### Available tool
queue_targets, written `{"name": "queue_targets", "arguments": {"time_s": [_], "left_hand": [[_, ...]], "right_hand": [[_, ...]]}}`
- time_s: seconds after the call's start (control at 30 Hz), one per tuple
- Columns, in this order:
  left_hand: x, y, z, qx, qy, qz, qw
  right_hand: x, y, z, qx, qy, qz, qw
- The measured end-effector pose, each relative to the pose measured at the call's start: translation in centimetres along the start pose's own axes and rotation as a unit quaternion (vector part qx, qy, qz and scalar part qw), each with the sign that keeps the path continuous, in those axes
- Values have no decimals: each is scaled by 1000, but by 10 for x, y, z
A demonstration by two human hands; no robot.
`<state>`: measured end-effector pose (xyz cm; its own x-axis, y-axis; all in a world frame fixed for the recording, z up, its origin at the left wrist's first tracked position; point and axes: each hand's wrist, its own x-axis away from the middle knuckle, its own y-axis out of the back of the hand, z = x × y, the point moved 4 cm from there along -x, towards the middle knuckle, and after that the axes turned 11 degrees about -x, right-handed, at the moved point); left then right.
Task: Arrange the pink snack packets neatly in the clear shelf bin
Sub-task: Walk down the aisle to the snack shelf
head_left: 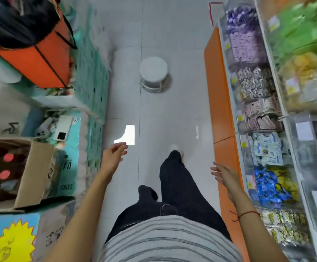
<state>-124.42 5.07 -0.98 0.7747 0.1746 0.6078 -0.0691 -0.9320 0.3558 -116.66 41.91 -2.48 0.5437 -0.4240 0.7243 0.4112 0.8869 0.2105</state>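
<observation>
My left hand (114,155) hangs over the grey floor tiles with relaxed, spread fingers and holds nothing. My right hand (224,173) is held out beside the orange shelf base, fingers straight, also empty. On the right runs a shelf of clear bins (248,118). One bin holds pinkish-brown snack packets (261,116), blurred, stacked unevenly. Both hands are well apart from that bin. The view is motion-blurred.
Other bins hold purple (242,40), white (267,150), blue and yellow (273,186) packets. A white round stool (153,72) stands in the aisle ahead. On the left are an open cardboard box (19,171), a phone (63,128) and an orange bag (35,53).
</observation>
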Motion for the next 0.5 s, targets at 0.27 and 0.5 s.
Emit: {"name": "queue_targets", "arguments": {"time_s": [0.27,0.5], "left_hand": [[-135,-38,-122,17,18,1,1000],[-235,-37,-209,18,41,-5,999]], "right_hand": [[-131,-44,156,-6,12,10,1000],[-226,-113,296,24,30,37,999]]}}
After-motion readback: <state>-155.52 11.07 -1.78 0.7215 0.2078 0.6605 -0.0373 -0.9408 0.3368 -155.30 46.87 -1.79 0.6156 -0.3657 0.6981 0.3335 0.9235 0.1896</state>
